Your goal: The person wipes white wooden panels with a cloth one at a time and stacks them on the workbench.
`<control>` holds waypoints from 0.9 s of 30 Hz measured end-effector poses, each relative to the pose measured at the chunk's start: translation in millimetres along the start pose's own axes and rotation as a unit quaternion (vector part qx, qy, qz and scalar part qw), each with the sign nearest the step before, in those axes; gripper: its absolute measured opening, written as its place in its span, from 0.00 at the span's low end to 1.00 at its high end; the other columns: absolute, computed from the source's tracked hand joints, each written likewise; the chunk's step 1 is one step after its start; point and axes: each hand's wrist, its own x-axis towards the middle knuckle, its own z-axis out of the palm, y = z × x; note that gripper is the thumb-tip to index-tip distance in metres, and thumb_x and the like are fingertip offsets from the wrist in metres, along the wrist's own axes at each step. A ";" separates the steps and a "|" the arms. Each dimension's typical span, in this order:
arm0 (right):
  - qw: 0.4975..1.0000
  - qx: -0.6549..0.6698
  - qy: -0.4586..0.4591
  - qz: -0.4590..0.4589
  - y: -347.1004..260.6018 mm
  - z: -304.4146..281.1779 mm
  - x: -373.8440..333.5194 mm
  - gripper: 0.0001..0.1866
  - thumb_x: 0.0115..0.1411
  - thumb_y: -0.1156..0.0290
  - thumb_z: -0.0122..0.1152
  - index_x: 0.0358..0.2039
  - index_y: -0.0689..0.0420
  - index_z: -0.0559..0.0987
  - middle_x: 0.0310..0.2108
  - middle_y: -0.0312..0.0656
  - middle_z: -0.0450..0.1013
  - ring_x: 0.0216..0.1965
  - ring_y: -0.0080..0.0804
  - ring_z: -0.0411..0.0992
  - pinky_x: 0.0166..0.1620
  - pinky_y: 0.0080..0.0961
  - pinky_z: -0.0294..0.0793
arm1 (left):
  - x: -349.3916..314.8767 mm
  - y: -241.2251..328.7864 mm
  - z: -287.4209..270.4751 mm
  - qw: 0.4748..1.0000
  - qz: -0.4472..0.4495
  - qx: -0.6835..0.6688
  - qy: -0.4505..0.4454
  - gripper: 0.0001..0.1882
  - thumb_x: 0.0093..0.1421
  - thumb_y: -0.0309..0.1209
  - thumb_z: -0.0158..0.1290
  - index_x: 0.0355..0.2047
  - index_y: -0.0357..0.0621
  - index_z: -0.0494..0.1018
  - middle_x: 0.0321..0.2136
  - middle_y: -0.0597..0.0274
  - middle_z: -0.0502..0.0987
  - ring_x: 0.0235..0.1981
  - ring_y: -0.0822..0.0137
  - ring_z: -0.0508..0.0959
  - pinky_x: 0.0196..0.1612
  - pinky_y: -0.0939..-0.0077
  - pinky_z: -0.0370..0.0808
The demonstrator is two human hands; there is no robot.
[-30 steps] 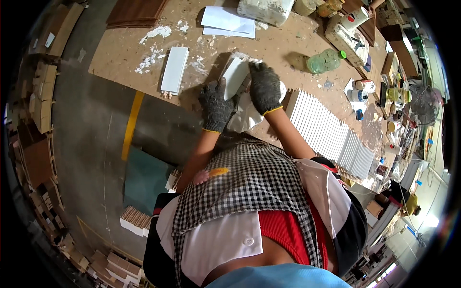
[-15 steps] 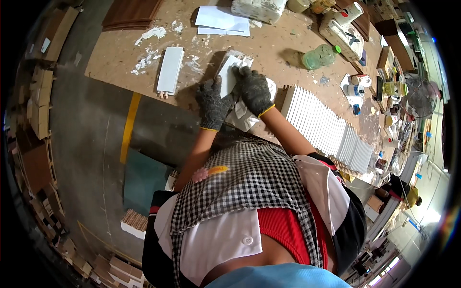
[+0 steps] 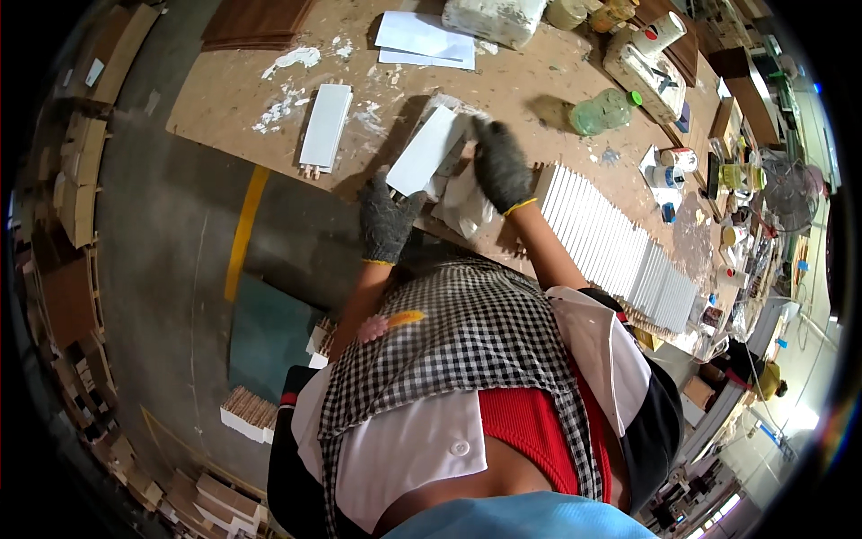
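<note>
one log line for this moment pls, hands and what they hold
left hand: grips lower end of white panel | right hand: on panel's upper edge | nearby: row of white panels, green bottle on workbench

A single head-worn fisheye view looks steeply down over the person's chest, close above the left hand (image 3: 388, 222) and right hand (image 3: 499, 164); the table (image 3: 269, 81) stretches beyond them, edges bending toward the rim.
</note>
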 end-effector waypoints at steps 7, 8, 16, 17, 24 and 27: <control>0.961 -0.022 -0.045 -0.271 -54.9 17.1 5.4 0.24 0.59 0.76 0.54 0.57 0.53 0.76 0.48 0.45 0.74 0.42 0.46 0.74 0.42 0.41 0.78 | 5.7 -16.4 7.7 0.983 0.002 -0.174 0.058 0.37 0.50 0.29 0.68 0.60 0.40 0.65 0.50 0.45 0.72 0.52 0.48 0.74 0.55 0.57 0.73; 0.954 -0.046 0.004 -0.296 -42.1 32.7 8.8 0.23 0.60 0.75 0.53 0.57 0.52 0.76 0.48 0.43 0.75 0.42 0.46 0.75 0.41 0.41 0.78 | 5.9 -11.7 4.8 0.982 0.011 -0.177 0.060 0.37 0.51 0.30 0.68 0.60 0.39 0.65 0.51 0.45 0.72 0.52 0.49 0.74 0.54 0.57 0.73; 0.985 0.115 0.123 -0.036 33.7 -20.4 68.6 0.19 0.60 0.69 0.62 0.52 0.57 0.78 0.50 0.53 0.77 0.49 0.51 0.75 0.52 0.42 0.76 | 9.9 -18.7 4.7 0.931 -0.076 -0.357 0.030 0.36 0.53 0.20 0.64 0.61 0.39 0.63 0.50 0.55 0.74 0.51 0.63 0.76 0.48 0.69 0.78; 0.979 0.186 0.086 -0.015 -3.5 -42.0 60.4 0.19 0.62 0.67 0.62 0.53 0.56 0.78 0.50 0.52 0.77 0.49 0.51 0.76 0.52 0.41 0.75 | 9.0 -22.4 2.5 0.904 -0.138 -0.404 0.020 0.35 0.53 0.20 0.64 0.61 0.39 0.63 0.50 0.55 0.75 0.50 0.63 0.76 0.49 0.69 0.78; 0.977 0.111 -0.087 -0.158 -77.4 -3.4 0.7 0.21 0.66 0.67 0.60 0.60 0.48 0.75 0.57 0.49 0.74 0.47 0.42 0.78 0.51 0.35 0.78 | 11.8 -12.5 12.6 0.872 -0.106 -0.474 0.065 0.22 0.62 0.31 0.60 0.54 0.38 0.68 0.46 0.59 0.76 0.44 0.65 0.77 0.49 0.68 0.76; 0.981 0.158 0.041 -0.108 -2.6 8.8 15.1 0.20 0.67 0.68 0.55 0.58 0.51 0.76 0.51 0.50 0.77 0.48 0.43 0.78 0.53 0.35 0.76 | 3.7 4.3 1.5 0.953 -0.025 -0.293 0.070 0.18 0.62 0.25 0.60 0.51 0.37 0.70 0.47 0.56 0.77 0.45 0.64 0.78 0.48 0.68 0.78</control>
